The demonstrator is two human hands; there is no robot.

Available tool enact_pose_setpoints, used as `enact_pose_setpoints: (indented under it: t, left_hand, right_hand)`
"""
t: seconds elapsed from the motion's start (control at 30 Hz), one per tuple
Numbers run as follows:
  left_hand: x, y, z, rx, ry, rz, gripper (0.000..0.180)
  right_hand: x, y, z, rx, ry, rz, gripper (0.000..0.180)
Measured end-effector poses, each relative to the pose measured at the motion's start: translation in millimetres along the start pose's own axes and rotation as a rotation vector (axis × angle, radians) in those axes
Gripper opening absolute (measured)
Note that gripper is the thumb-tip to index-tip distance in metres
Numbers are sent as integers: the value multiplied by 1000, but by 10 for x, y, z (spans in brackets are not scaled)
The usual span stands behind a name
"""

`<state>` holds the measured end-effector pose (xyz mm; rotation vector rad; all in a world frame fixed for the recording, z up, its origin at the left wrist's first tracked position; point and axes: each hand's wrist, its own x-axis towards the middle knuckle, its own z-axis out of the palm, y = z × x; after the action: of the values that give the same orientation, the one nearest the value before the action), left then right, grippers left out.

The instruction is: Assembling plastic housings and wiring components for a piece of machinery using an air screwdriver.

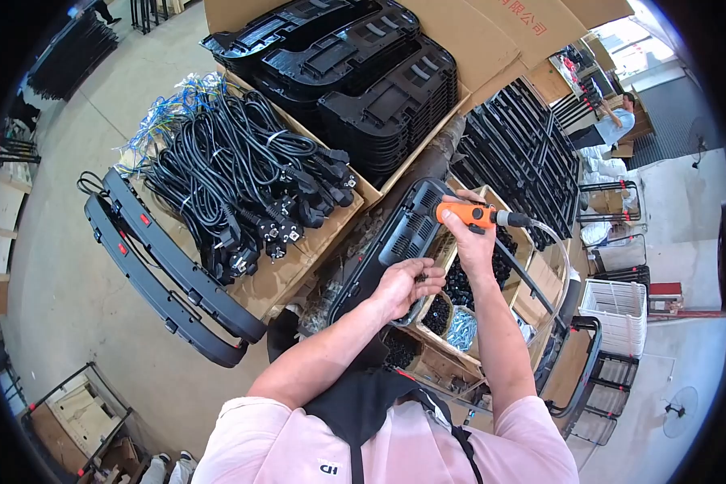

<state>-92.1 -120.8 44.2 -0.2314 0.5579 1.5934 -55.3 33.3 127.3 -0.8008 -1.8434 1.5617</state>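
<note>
My right hand (469,239) is wrapped round an orange air screwdriver (460,214), which has a clear hose running off its right end. The tool's left end is over the upper right part of a long black plastic housing (391,234) with vent slots. At the housing's lower right edge is my left hand (405,289), palm partly up and fingers curled over a few small dark screws (421,277). Below and right of it, wooden bins hold silver screws (461,329) and small black parts (437,315).
A carton of black power cords (218,177) stands at left, with two curved black frames (165,278) beside it. Stacked black covers (387,97) fill a carton at the far side. Black metal bars (524,153) lie at right. Farther right, a person (613,125) works.
</note>
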Motion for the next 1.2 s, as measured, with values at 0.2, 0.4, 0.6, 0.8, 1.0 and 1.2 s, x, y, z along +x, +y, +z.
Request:
enact_pose_setpoints:
  t: [0.2,0.4,0.6,0.8,1.0,1.2]
  left_hand:
    - [-110,-184,-214,112,-117,-6,24]
    - [-360,-248,-233,175,10,-113,28]
    - [-575,-336,-378,228,12,-94,30]
    - [-745,-343,-414,88,60,-60,26]
    - [-856,-287,-642,-160,98,73,27]
    - [-848,-270,-596,-332,167,169,25]
  right_hand:
    - [63,-2,77,-53,-36,2,54]
    - [247,-7,117,-102,-131,-4,40]
    - [319,-18,211,-171,-163,32,33]
    - [211,-130,180,-147,-143,8,49]
    - [-665,-562,87,15,-128,-7,50]
    - [-1449,-555,-23,102,-210,23,53]
